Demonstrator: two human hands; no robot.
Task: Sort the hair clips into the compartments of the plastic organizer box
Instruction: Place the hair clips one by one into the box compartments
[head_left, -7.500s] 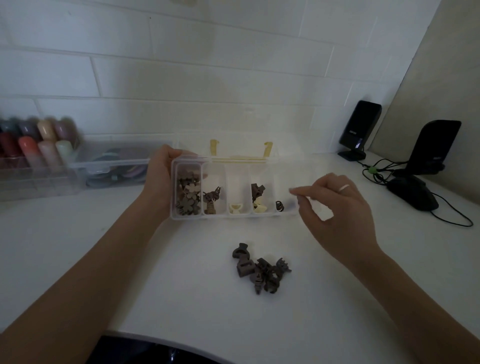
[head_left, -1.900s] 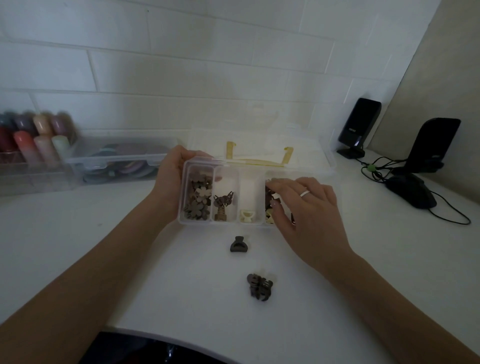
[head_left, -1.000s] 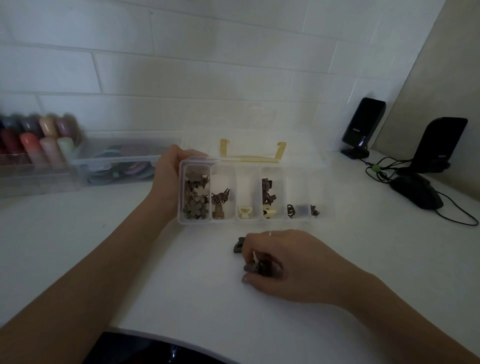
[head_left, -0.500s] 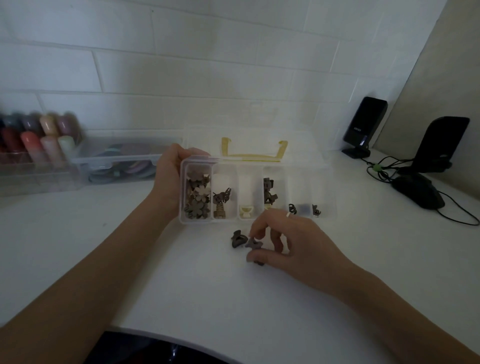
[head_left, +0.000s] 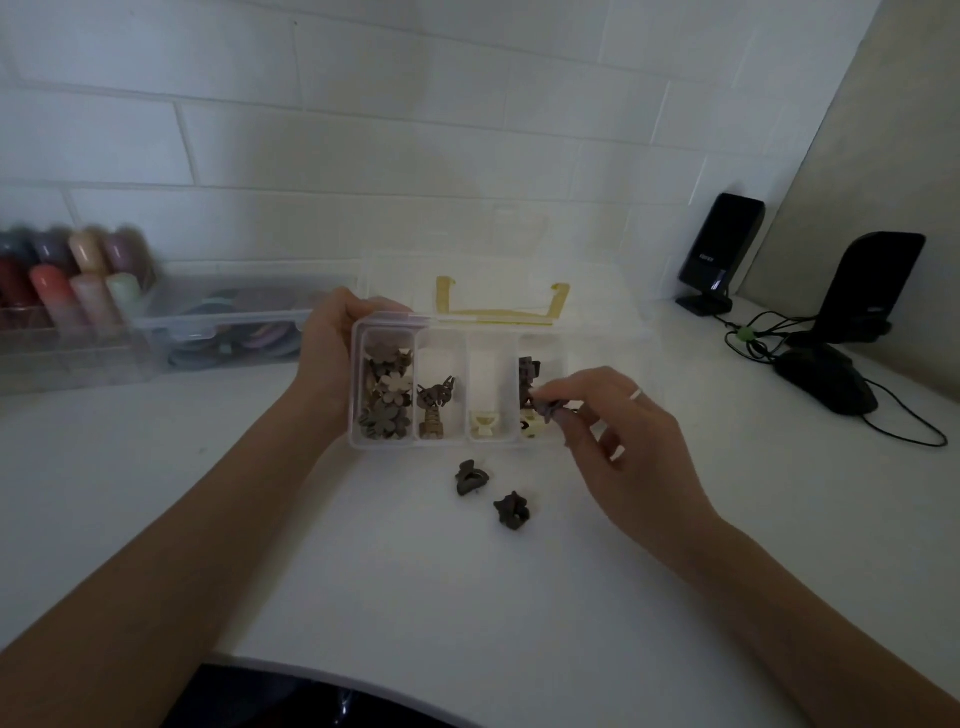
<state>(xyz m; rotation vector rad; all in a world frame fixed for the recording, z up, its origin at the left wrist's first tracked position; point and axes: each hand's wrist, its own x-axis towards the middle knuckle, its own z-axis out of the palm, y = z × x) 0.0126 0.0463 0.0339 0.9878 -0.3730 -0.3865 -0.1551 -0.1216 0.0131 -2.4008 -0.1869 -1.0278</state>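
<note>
Left hand (head_left: 332, 353) is sitting up around 10 o'clock, forearm stretching in from the bottom left, fingers wrapping over the box's left end. Right hand (head_left: 618, 436) is reaching in from 4 o'clock, thumb and forefinger pinching a small dark clip (head_left: 548, 408), other fingers loosely curling, ring showing.

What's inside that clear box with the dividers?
The organizer box holds flower-shaped clips in its leftmost compartment, brown clips next, one cream clip in the third, dark and cream clips in the fourth. The right hand, pinching a dark clip, covers the rest.
</note>
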